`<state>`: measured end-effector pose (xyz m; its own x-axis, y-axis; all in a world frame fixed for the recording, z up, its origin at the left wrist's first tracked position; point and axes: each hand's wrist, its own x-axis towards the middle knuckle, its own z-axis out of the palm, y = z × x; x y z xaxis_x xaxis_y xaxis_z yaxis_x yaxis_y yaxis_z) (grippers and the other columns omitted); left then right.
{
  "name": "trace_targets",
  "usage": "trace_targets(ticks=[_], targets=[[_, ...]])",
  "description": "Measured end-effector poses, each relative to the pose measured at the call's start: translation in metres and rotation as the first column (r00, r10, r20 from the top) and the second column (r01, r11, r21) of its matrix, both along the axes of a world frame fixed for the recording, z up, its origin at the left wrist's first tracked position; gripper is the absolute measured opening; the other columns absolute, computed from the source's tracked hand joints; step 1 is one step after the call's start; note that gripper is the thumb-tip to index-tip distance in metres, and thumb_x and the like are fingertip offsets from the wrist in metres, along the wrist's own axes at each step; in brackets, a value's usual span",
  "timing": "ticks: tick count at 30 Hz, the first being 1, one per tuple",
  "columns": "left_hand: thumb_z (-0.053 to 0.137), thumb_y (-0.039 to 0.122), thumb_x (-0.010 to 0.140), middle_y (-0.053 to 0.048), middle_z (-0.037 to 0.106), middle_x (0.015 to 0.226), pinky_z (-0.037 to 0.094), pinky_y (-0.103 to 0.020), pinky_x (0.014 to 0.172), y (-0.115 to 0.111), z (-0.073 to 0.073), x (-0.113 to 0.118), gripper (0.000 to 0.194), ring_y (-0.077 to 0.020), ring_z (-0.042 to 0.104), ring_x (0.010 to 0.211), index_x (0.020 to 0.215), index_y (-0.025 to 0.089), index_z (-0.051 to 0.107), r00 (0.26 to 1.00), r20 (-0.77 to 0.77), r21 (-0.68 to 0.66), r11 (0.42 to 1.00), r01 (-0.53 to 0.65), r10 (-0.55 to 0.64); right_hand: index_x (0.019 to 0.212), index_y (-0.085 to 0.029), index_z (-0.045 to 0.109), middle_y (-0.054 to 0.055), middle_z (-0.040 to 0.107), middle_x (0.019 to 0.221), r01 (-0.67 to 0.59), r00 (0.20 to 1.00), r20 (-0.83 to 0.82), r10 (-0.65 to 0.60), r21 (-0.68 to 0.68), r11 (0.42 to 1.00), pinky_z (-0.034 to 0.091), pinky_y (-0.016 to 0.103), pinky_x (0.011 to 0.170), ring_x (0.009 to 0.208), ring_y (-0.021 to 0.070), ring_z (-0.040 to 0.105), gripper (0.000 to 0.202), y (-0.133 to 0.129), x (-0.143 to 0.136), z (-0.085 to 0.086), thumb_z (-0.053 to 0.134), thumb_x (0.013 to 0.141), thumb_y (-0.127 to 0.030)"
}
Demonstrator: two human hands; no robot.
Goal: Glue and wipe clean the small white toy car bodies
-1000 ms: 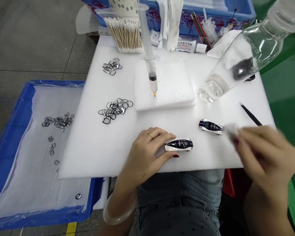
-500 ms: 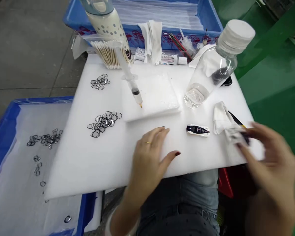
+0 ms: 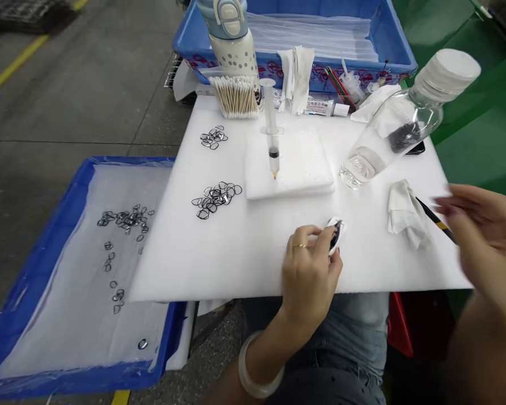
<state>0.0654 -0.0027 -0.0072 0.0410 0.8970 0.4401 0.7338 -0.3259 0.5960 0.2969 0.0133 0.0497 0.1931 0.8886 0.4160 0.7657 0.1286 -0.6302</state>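
A grey concrete floor (image 3: 67,84) is stretching away to the left, a yellow line (image 3: 12,66) crossing its far corner. A green surface (image 3: 480,140) is running along the right. Even light is falling on the white tabletop (image 3: 244,253).

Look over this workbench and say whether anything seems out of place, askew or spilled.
One oddity: a clear plastic syringe stands upright, its tip stuck into the small white foam block. The crumpled white cloth lies loose on the white foam board. Nothing looks spilled or damaged.
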Motion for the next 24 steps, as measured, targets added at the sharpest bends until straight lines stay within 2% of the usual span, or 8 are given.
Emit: trace_targets(ticks=[1,3,5,8,11,13,19,24], targets=[[0.073,0.009,0.078,-0.009,0.063,0.101,0.060,-0.034,0.065,-0.006,0.001,-0.005,0.038,-0.0172,0.060,0.071,0.114,0.013,0.066,1.000,-0.018,-0.013,1.000,-0.018,0.017,0.122,-0.023,0.067,0.010,0.072,0.107,-0.200,0.979,-0.035,0.199,-0.031,0.979,0.059,0.044,0.089,0.097,0.0240,0.070,0.035,0.022,-0.036,0.009,0.066,0.087,-0.026],[0.081,0.017,0.074,-0.012,0.062,0.108,0.060,-0.034,0.064,-0.014,0.004,-0.016,0.053,-0.0164,0.061,0.069,0.123,0.011,0.062,0.996,-0.052,-0.064,0.996,0.063,-0.066,0.123,-0.020,0.064,0.008,0.071,0.111,-0.522,0.853,-0.056,0.520,-0.040,0.852,0.060,0.037,0.087,0.099,0.0207,0.069,0.035,0.062,-0.099,0.022,0.063,0.088,-0.023],[0.087,0.023,0.069,-0.015,0.062,0.117,0.062,-0.037,0.073,-0.013,0.007,-0.028,0.068,-0.0199,0.064,0.079,0.129,0.009,0.057,0.970,-0.046,-0.133,0.964,0.231,-0.239,0.123,-0.016,0.062,0.009,0.071,0.109,-0.630,0.775,-0.112,0.622,-0.067,0.774,0.058,0.034,0.087,0.098,0.0194,0.068,0.037,0.095,-0.143,0.025,0.064,0.086,-0.021],[0.086,0.020,0.070,-0.018,0.053,0.142,0.056,-0.046,0.100,0.003,0.011,-0.047,0.077,-0.0309,0.059,0.118,0.138,0.009,0.050,0.876,-0.016,-0.212,0.858,0.468,-0.482,0.103,-0.013,0.067,0.007,0.070,0.090,-0.654,0.752,-0.101,0.652,-0.242,0.717,0.054,0.035,0.082,0.085,0.0185,0.066,0.021,0.129,-0.177,0.019,0.066,0.086,-0.025],[0.079,0.017,0.079,-0.012,0.044,0.154,0.045,-0.051,0.113,0.020,0.012,-0.058,0.070,-0.0314,0.040,0.142,0.141,0.015,0.048,0.769,0.007,-0.270,0.739,0.617,-0.639,0.080,-0.013,0.065,0.005,0.065,0.076,-0.656,0.745,-0.169,0.646,-0.364,0.661,0.050,0.035,0.078,0.073,0.0155,0.061,0.027,0.145,-0.182,0.012,0.057,0.095,-0.034],[0.076,0.018,0.081,-0.010,0.050,0.150,0.046,-0.049,0.112,0.026,0.010,-0.058,0.061,-0.0276,0.045,0.139,0.138,0.017,0.053,0.753,0.040,-0.274,0.718,0.640,-0.656,0.080,-0.014,0.064,0.005,0.066,0.081,-0.715,0.699,-0.342,0.628,-0.328,0.617,0.050,0.033,0.077,0.074,0.0136,0.060,0.034,0.147,-0.176,0.013,0.050,0.099,-0.038],[0.085,0.035,0.072,-0.011,0.070,0.122,0.054,-0.049,0.096,0.017,0.005,-0.035,0.053,-0.0287,0.062,0.112,0.118,0.015,0.069,0.883,0.199,-0.166,0.874,0.457,-0.424,0.093,-0.018,0.069,0.003,0.065,0.091,-0.752,0.539,-0.617,0.574,-0.046,0.657,0.049,0.033,0.084,0.093,0.0160,0.062,0.010,0.101,-0.143,0.027,0.062,0.087,-0.021],[0.083,0.036,0.073,-0.005,0.076,0.105,0.055,-0.046,0.085,0.017,0.010,-0.020,0.038,-0.0250,0.065,0.094,0.106,0.021,0.075,0.914,0.339,-0.198,0.933,0.301,-0.223,0.090,-0.022,0.069,0.000,0.055,0.077,-0.700,0.294,-0.801,0.522,0.191,0.688,0.044,0.029,0.065,0.068,0.0114,0.052,0.010,0.045,-0.115,0.023,0.059,0.090,-0.021]])
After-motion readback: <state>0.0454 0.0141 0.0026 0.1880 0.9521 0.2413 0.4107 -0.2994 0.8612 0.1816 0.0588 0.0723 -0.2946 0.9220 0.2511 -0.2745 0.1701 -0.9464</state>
